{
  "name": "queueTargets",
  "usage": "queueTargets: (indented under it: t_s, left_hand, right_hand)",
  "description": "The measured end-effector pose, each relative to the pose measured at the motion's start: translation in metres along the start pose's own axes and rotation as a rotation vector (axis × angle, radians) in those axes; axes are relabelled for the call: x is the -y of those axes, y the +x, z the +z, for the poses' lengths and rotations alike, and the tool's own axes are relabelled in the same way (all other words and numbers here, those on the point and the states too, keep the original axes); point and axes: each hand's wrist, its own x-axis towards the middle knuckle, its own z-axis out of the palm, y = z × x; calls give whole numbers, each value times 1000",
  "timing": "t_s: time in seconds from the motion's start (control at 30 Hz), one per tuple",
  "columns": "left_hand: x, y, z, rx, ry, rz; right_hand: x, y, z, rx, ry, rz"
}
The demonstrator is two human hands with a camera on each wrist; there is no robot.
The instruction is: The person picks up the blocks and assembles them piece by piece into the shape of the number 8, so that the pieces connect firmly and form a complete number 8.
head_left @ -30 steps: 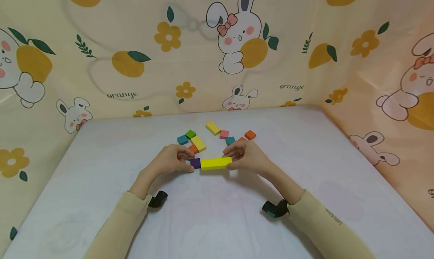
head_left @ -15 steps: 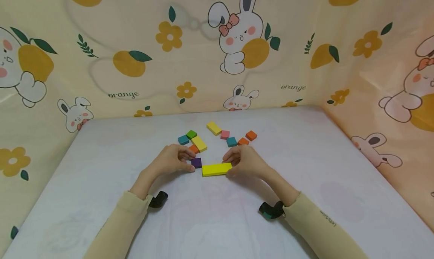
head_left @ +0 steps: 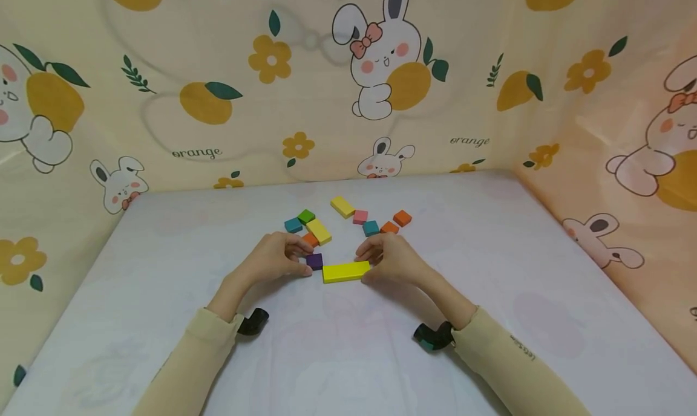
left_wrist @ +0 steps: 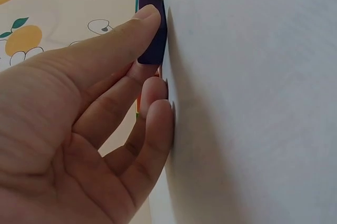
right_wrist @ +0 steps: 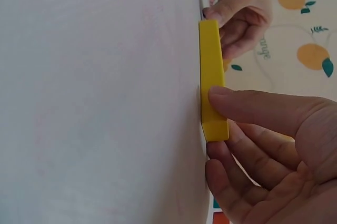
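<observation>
Near the middle of the table, my left hand (head_left: 274, 257) pinches a small purple block (head_left: 314, 262) between thumb and fingers. In the left wrist view the thumb covers part of the purple block (left_wrist: 152, 42). A long bright yellow block (head_left: 345, 271) lies flat on the table, its left end at the purple block's right side. My right hand (head_left: 393, 259) holds its right end, with the thumb on the near face, as the right wrist view shows on the yellow block (right_wrist: 211, 66). Whether the two blocks touch is hard to tell.
Behind my left hand lie an orange block (head_left: 310, 239), a pale yellow block (head_left: 319, 231), a blue block (head_left: 293, 225) and a green block (head_left: 306, 216). Further right are another pale yellow block (head_left: 342, 206), a pink block (head_left: 360, 217), a teal block (head_left: 371, 228) and two orange ones.
My right hand has brought the yellow block down and slightly nearer to me, onto the table beside the purple block. My left hand has stayed in place on the purple block.
</observation>
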Motion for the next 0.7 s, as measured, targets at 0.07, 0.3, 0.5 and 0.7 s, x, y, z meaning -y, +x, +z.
queueTargets:
  t_s: [0.07,0.3,0.5,0.7]
  left_hand:
    - [-1,0,0,1,3,1]
    - [-3,-1,0,10,13,19]
    - [-3,-1,0,10,21,51]
    - [-4,-3,0,-1,24,54]
  right_hand:
    - [-1,0,0,4,13,3]
    - [-4,1,-1,8,33,22]
    - [-3,1,0,5,33,30]
    - [2,-1,1,-9,24,46]
